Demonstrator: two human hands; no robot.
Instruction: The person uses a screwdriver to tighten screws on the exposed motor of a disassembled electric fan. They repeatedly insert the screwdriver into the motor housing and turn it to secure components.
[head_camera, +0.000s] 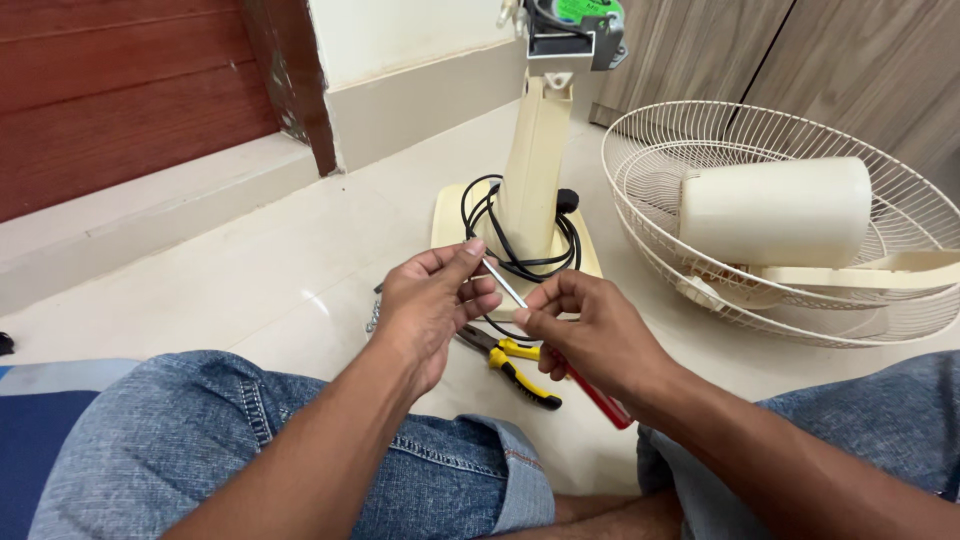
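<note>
Nearest, the right hand (590, 335) has its grip closed around the red handle of a screwdriver (560, 350), while the left hand (430, 300) pinches the tool's metal tip between thumb and fingers. Just below the screwdriver, yellow-handled pliers (515, 368) lie on the floor (250, 270). Beyond the screwdriver stands a cream fan stand (535, 160) with a black cord (520, 240) coiled at its base, and right of the stand lies a wire fan guard (800, 220).

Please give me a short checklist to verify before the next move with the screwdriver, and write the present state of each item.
1. Right hand grips the red-handled screwdriver: ok.
2. Left hand fingertips pinch the shaft near its tip: ok.
3. Small part held at the tip: cannot tell.
4. Yellow-handled pliers lie on the floor below the hands: ok.
5. Black cord is coiled around the fan stand, apart from the hands: ok.
6. Fan grille lies aside: ok.
</note>
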